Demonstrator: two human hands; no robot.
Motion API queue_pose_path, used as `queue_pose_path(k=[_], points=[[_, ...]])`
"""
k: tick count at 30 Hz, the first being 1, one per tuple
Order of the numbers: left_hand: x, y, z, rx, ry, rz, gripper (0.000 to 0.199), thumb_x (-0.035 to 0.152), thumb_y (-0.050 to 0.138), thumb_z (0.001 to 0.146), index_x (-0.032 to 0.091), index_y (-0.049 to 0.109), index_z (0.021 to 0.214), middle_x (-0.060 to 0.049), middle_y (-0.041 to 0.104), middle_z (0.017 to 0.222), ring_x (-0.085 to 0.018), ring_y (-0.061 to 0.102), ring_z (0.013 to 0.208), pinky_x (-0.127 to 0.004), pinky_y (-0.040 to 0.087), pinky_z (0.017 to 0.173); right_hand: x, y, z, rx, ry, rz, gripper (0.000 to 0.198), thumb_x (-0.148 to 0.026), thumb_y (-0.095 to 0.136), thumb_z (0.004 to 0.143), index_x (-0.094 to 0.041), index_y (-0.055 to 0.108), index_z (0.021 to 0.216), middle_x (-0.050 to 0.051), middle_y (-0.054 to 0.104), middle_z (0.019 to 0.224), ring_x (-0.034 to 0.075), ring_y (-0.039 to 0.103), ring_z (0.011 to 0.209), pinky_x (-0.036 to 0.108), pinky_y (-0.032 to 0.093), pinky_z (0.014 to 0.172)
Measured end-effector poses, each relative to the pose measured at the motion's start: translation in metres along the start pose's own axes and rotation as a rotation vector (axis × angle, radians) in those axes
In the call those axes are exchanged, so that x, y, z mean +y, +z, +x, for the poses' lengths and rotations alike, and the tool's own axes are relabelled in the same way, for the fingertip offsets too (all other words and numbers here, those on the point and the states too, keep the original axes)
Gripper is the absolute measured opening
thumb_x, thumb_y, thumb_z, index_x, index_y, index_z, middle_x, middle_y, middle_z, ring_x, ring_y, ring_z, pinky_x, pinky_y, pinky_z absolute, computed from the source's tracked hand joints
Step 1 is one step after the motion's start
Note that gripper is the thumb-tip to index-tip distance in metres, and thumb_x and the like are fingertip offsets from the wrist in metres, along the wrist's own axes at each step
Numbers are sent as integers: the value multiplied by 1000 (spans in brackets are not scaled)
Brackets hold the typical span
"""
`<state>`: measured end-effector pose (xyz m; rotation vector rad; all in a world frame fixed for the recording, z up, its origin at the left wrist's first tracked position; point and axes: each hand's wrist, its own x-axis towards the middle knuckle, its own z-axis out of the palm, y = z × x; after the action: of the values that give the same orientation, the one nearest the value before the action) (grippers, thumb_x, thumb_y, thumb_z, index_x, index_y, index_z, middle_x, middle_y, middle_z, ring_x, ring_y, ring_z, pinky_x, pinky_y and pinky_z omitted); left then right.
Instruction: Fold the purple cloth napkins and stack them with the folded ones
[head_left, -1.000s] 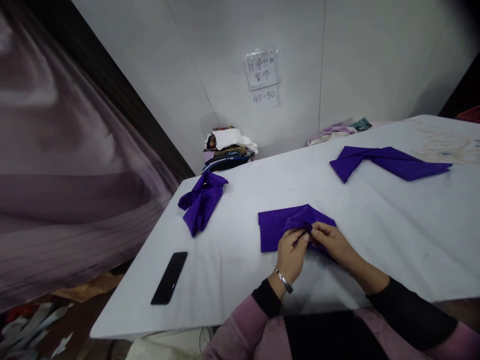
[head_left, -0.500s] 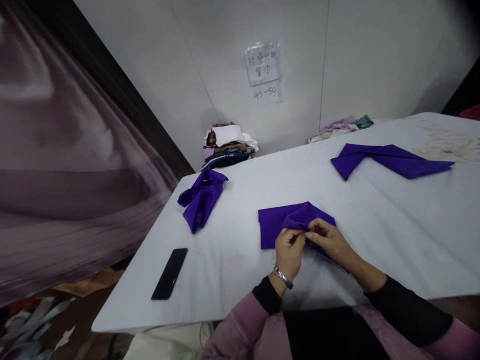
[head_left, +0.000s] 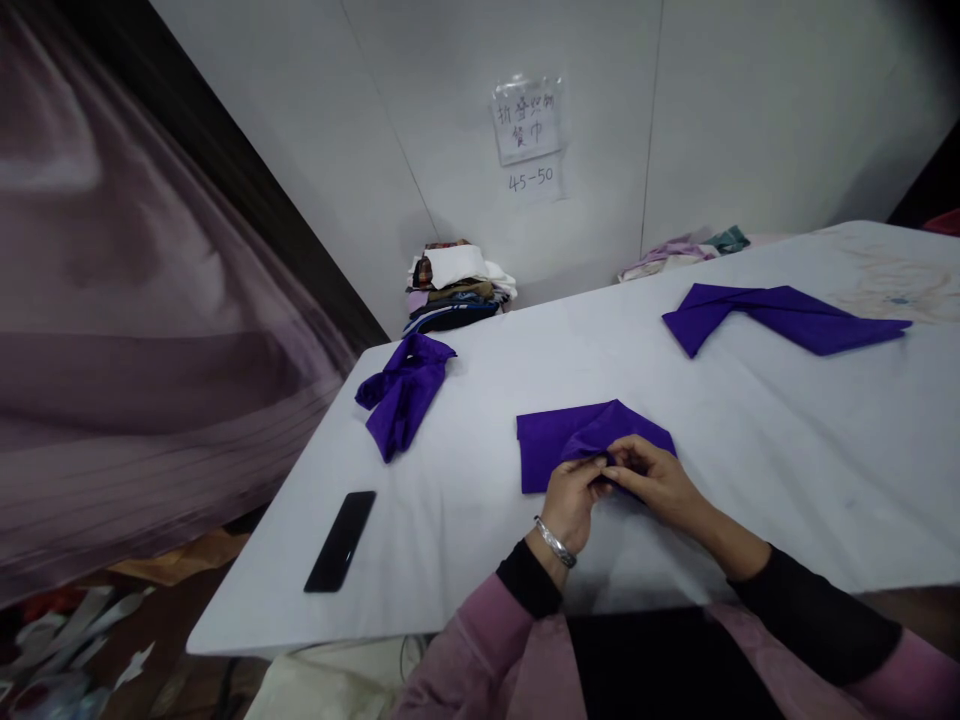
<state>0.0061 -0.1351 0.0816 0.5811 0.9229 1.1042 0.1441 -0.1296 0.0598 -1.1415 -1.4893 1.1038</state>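
A purple cloth napkin (head_left: 546,437) lies partly folded on the white-covered table (head_left: 480,560) in front of me. My left hand (head_left: 570,503), with a silver bracelet at its wrist, pinches the napkin's near edge. Close beside it, my right hand (head_left: 654,478) pinches the same edge between thumb and fingers. The fingertips of both hands almost meet, and the cloth between them is bunched and partly hidden. A second purple napkin (head_left: 409,395) sits crumpled to the left. Farther right lies a third purple napkin (head_left: 780,312), folded into a bent strip.
A black phone (head_left: 340,542) rests near the table's left edge. Behind the table stand a stack of folded cloths (head_left: 457,285) and a loose fabric heap (head_left: 667,257). A sign with handwriting (head_left: 527,122) hangs on the wall, and a mauve curtain (head_left: 150,330) drapes at left.
My left hand has turned slightly and shifted a little left and down along the napkin's edge. The right hand stays nearly in place, still pinching. The other napkins have not moved.
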Motion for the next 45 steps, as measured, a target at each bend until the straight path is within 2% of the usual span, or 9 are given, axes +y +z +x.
queue_pose_path(k=[10, 16, 21, 25, 28, 34, 40, 42, 45], points=[[-6, -8, 3, 49, 57, 2, 27, 32, 76, 58, 14, 64, 73, -2, 62, 74, -11, 56, 66, -23, 43, 58, -1, -5, 1, -24, -1, -24, 21, -40, 59, 77, -25, 65, 89, 1, 63, 78, 19, 56, 73, 33, 45, 68], [0, -23, 6, 59, 224, 123, 31, 47, 62, 74, 18, 51, 74, 5, 50, 65, -8, 48, 62, -23, 42, 63, -3, -31, 11, 161, -24, -106, 18, -39, 59, 76, -24, 63, 86, 2, 63, 82, 20, 55, 78, 34, 43, 73], [31, -24, 8, 179, 473, 477, 29, 46, 53, 82, 19, 49, 72, 6, 44, 64, -9, 41, 60, -21, 36, 60, -22, -50, 22, 207, -33, -63, 20, -42, 55, 79, -24, 59, 88, 2, 60, 80, 18, 54, 74, 31, 43, 65], [60, -13, -1, 63, 639, 799, 22, 40, 61, 78, 22, 56, 90, 5, 54, 67, -12, 49, 63, -23, 39, 62, -50, -58, 30, 212, -61, -21, 19, -43, 57, 79, -25, 57, 87, -1, 55, 68, 15, 49, 60, 28, 39, 52], [84, -12, -1, -16, 744, 1274, 36, 28, 71, 68, 26, 59, 102, 2, 62, 75, -17, 57, 70, -26, 40, 65, -74, -64, 34, 218, -114, -29, 20, -42, 59, 78, -25, 58, 89, 0, 56, 71, 13, 47, 57, 27, 36, 48], [160, -46, 14, 299, 763, 1882, 26, 9, 56, 72, 25, 65, 90, -3, 65, 92, -21, 60, 86, -28, 42, 68, -110, -80, 30, 307, -252, -58, 17, -38, 65, 76, -24, 62, 84, -2, 55, 69, 11, 47, 60, 23, 36, 50], [241, -61, 2, 698, 963, 1760, 18, 28, 49, 84, 21, 65, 83, -3, 67, 83, -18, 60, 76, -26, 42, 65, -108, -93, 27, 428, 116, 370, 34, -42, 77, 60, -25, 62, 85, -5, 55, 63, 7, 44, 44, 17, 34, 36], [254, -51, 1, 682, 1028, 1592, 22, 33, 47, 85, 19, 64, 83, -1, 66, 74, -15, 59, 69, -23, 42, 62, -102, -91, 27, 370, 190, 425, 40, -43, 79, 56, -25, 63, 88, -4, 58, 65, 8, 48, 45, 17, 38, 37], [247, -35, 8, 480, 989, 1443, 33, 45, 45, 86, 17, 62, 87, 0, 64, 68, -12, 58, 61, -21, 42, 58, -95, -85, 26, 308, 218, 438, 43, -41, 81, 55, -24, 64, 91, -3, 59, 66, 8, 51, 48, 16, 40, 39]])
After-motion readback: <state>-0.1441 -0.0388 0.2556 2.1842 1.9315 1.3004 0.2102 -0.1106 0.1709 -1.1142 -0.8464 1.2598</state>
